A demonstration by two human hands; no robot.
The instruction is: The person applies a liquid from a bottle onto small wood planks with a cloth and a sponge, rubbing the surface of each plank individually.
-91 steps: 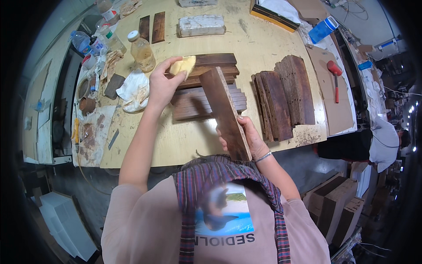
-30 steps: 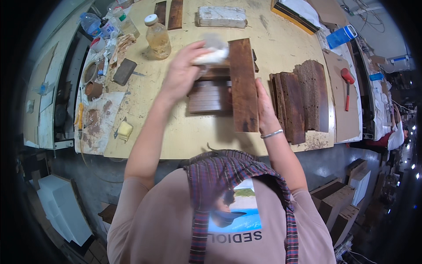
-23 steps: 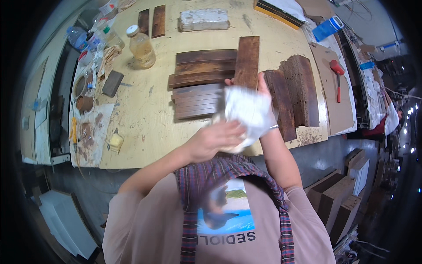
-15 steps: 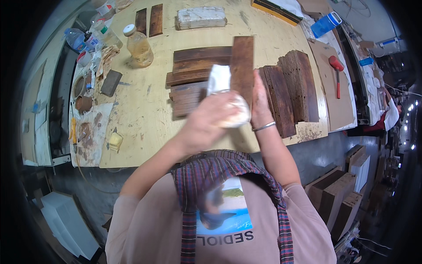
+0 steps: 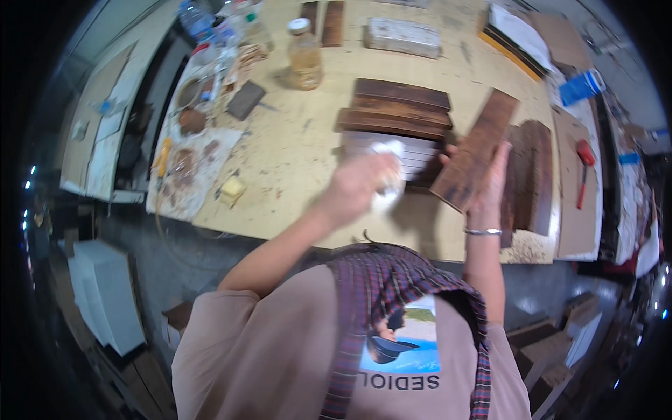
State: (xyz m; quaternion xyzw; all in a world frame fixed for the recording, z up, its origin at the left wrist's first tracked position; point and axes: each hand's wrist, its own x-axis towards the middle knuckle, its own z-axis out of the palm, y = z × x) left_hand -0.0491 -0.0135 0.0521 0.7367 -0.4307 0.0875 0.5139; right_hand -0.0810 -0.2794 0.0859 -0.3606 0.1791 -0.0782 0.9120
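My left hand [image 5: 358, 183], blurred by motion, is closed on a white cloth [image 5: 389, 152] bunched under its fingers. It is now apart from the wooden board, over the front of the middle stack. My right hand [image 5: 495, 175] grips a dark brown stained wooden board [image 5: 476, 148] from its right side and beneath, fingertips showing at the left edge. The board is raised above the table and leans to the right at its far end. Beyond my left hand lies a stack of dark wooden boards [image 5: 399, 101]. More upright-ranked boards [image 5: 533, 164] stand right of my right hand, partly hidden.
On the table [image 5: 280, 185] stand a capped jar of amber liquid [image 5: 306, 59], a dark block [image 5: 246, 100], a yellow sponge [image 5: 232, 189] and a pale wrapped brick [image 5: 402, 36]. At right are a red mallet [image 5: 584, 157] and blue bottle [image 5: 582, 87]. Bottles crowd the far left.
My left hand with the cloth has come away from the board toward the left. The board has tilted from upright to leaning right. The whole view has shifted, putting the table further right.
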